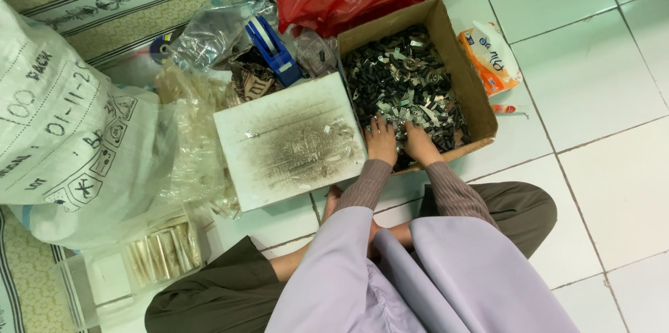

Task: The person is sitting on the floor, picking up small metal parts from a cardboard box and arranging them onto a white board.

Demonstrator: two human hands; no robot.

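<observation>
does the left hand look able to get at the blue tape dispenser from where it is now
Probably yes. The left hand rests in the cardboard box of small metal parts, and the blue tape dispenser lies beyond the smudged white board, uncovered on top. It would need a reach across the board.

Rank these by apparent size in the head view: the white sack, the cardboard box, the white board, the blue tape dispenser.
1. white sack
2. cardboard box and white board: they look alike, so no ranking
3. blue tape dispenser

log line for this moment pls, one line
left hand in cardboard box, on small dark and silver parts | right hand same pile | stained white board beside box
</observation>
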